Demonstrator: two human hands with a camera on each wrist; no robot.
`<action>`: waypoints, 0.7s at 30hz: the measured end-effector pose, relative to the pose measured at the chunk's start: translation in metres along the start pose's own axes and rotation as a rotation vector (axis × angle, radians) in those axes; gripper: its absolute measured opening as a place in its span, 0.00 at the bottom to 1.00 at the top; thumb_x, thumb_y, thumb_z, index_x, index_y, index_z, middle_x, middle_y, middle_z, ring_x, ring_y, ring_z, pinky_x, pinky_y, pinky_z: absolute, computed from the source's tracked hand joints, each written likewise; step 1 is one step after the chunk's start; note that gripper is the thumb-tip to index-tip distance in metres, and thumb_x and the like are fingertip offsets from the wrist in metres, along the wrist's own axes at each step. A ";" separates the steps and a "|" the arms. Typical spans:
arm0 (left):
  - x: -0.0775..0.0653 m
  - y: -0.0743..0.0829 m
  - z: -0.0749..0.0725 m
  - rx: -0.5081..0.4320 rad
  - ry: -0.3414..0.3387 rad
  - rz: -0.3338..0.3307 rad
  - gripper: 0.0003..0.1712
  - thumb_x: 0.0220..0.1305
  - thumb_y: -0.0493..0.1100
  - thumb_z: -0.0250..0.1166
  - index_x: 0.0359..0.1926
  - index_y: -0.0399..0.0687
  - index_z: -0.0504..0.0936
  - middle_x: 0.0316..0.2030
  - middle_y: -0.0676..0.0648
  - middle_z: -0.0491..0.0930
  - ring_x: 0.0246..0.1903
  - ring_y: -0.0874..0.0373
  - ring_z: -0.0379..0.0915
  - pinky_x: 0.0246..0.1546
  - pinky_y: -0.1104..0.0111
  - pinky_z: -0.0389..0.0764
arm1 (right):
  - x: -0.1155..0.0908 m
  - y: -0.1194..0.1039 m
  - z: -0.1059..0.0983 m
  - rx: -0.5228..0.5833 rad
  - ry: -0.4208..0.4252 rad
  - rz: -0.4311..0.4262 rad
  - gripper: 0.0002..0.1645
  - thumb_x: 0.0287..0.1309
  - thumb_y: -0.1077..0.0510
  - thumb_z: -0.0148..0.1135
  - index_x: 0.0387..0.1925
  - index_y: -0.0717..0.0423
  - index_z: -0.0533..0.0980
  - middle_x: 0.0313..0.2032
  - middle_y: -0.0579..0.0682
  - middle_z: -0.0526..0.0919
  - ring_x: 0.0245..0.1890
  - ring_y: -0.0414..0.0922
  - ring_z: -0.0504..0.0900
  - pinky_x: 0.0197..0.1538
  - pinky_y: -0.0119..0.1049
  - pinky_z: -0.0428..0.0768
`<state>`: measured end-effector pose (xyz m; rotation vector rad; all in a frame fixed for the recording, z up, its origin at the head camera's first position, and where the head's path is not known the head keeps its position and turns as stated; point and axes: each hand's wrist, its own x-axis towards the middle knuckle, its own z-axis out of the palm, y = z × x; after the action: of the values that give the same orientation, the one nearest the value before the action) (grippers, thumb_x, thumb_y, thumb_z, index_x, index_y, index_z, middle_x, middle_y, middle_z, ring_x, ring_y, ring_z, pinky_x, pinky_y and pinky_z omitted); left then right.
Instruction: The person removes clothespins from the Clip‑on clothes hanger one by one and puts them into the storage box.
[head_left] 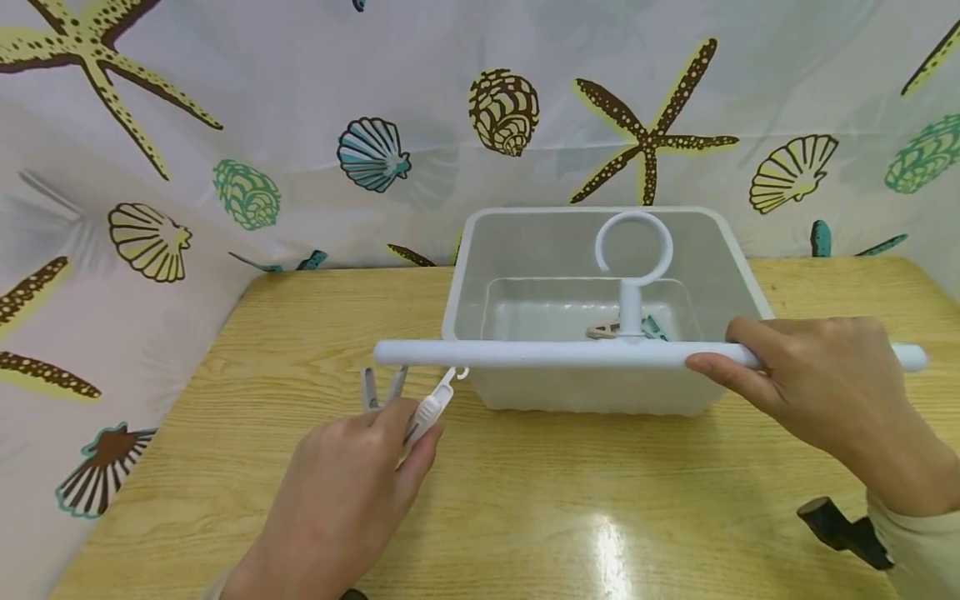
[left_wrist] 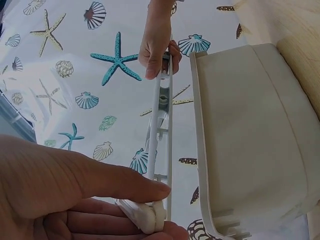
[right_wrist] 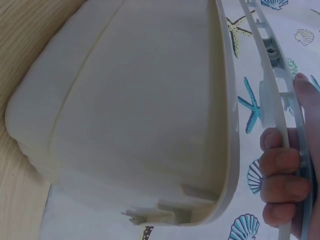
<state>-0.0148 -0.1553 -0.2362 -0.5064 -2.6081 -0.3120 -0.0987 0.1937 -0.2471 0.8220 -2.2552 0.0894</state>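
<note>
My right hand grips the right part of a pale blue hanger, its straight bar level in front of the bin and its ring-shaped hook upward. Below the bar's left end, my left hand pinches a white plastic clip with a small hooked tip between thumb and fingers. Two grey prongs stick up behind the left fingers, their lower part hidden. In the left wrist view the thumb and white clip overlap the hanger's near end. The right wrist view shows fingers curled round the bar.
Behind the hanger, a whitish plastic bin stands on the wooden table. A pinkish clothespin and a teal one lie inside it. A shell-and-starfish patterned sheet hangs at the back and left. A black piece juts from the right sleeve.
</note>
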 end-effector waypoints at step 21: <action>-0.002 -0.001 -0.008 0.000 0.004 -0.004 0.11 0.54 0.41 0.73 0.28 0.45 0.78 0.15 0.57 0.71 0.12 0.64 0.60 0.14 0.66 0.66 | -0.002 0.000 0.004 0.005 -0.022 0.014 0.39 0.64 0.24 0.25 0.16 0.48 0.58 0.09 0.37 0.50 0.09 0.35 0.47 0.13 0.33 0.45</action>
<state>-0.0108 -0.1595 -0.2305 -0.5002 -2.6060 -0.3143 -0.1002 0.1936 -0.2512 0.8130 -2.2824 0.0932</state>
